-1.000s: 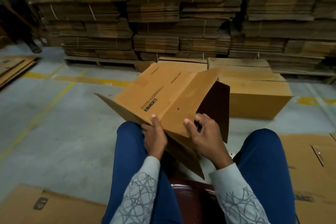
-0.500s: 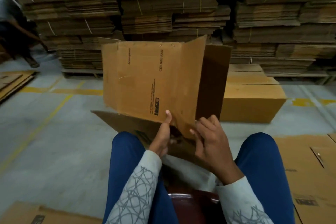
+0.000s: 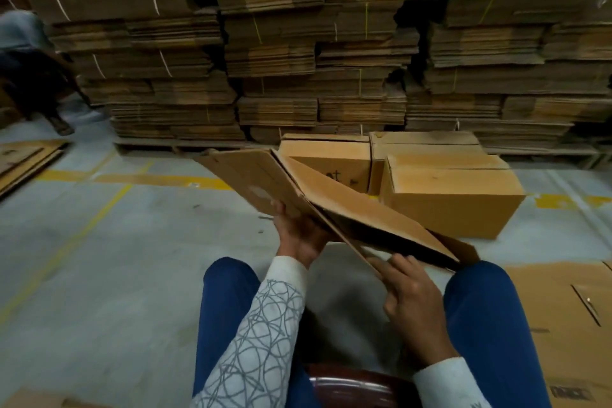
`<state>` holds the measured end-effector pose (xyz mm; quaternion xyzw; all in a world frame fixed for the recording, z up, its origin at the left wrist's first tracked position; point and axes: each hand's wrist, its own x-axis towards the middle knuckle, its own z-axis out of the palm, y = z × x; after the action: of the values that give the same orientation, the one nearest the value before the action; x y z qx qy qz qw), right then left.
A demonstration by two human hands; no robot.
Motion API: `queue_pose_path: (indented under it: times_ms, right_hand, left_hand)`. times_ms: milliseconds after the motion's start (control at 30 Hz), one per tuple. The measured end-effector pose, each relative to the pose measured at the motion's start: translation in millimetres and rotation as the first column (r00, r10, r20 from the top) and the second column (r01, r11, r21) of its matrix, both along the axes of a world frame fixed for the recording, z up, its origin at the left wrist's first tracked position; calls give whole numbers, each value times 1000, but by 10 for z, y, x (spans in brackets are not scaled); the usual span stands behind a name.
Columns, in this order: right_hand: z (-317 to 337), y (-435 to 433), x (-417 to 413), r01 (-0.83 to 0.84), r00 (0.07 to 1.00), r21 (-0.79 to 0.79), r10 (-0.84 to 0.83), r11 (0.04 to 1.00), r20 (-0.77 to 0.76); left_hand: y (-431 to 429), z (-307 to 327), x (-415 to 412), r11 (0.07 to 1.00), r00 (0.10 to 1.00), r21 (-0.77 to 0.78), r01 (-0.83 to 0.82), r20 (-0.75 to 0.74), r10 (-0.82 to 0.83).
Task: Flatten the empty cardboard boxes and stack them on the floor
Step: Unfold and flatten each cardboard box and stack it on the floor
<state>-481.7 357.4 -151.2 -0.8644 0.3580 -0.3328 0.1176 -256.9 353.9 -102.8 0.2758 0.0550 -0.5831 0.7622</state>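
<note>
A brown cardboard box [image 3: 347, 209], nearly collapsed, hangs tilted above the floor between my knees, its far end up at the left and its near end low at the right. My left hand [image 3: 299, 232] holds it from underneath near the middle. My right hand [image 3: 410, 298] grips its near lower corner, fingers wrapped on the edge. A dark gap still shows between the two panels. Flattened cardboard [image 3: 569, 325] lies on the floor to my right.
I sit on a dark red stool [image 3: 347, 381]. Three made-up boxes [image 3: 450, 199] stand on the floor just beyond the held box. Tall stacks of flat cardboard [image 3: 298, 60] fill the back. More sheets [image 3: 23, 159] lie at far left, near another person [image 3: 26, 76].
The box was upright and open in front of me; it has swung down and rightward and folded nearly flat. My left hand moved under it, my right hand to its near corner.
</note>
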Motion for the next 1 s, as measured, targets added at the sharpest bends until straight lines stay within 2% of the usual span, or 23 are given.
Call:
queue_pose_path:
  times_ms: [67,133,233,300,433,500,567,667,733,800,833,900,1000]
  right_hand:
    - [-93,34,-101,9,1000,62,-10,998,11]
    - [-143,91,-197,22,999,70,-25,997,42]
    - [-240,135,-345,-11,1000,98,11,995,0]
    - [-339,177,-435,-62,997,107,67,992,-45]
    - [-387,346,-482,-250,959,91,259,964,-117]
    - [-420,363,-471,-261,943,154,286,953,-171]
    - [-493,355,-476,-220,930,177,261,959,-260]
    - [-500,356,-498,-46,967,125,76,991,-244]
    - [-444,363,-473,152,983,205,-126,967,-136]
    - [-414,360,-400,263,957,318,-288,911,34]
    - [-388,362,-357,282,934,382,-343,880,100]
    - [-402,339,-306,284,898,549,-418,786,135]
    - [-429,328,-273,158,818,814,-536,559,209]
  left_hand:
    - [79,-68,12,999,998,40,4,-65,-2]
    - [197,-103,39,998,998,55,33,-53,-30]
    - [377,-16,231,999,996,-10,47,77,-47]
    - [452,132,435,996,987,15,91,129,-92]
    - [580,439,636,944,956,292,153,197,-216]
    - [618,436,591,886,931,447,120,259,-257]
    - [684,331,528,858,919,500,117,272,-284]
    - [872,194,501,891,941,449,62,270,-202]
    - [993,69,499,940,956,342,-7,277,-94]
    - [1092,-4,407,964,965,247,-97,261,30]
    - [1106,-24,327,965,965,227,-133,251,74]
    - [1073,-25,77,961,969,227,-157,223,106]
    - [932,-75,-343,966,984,214,-145,130,119]
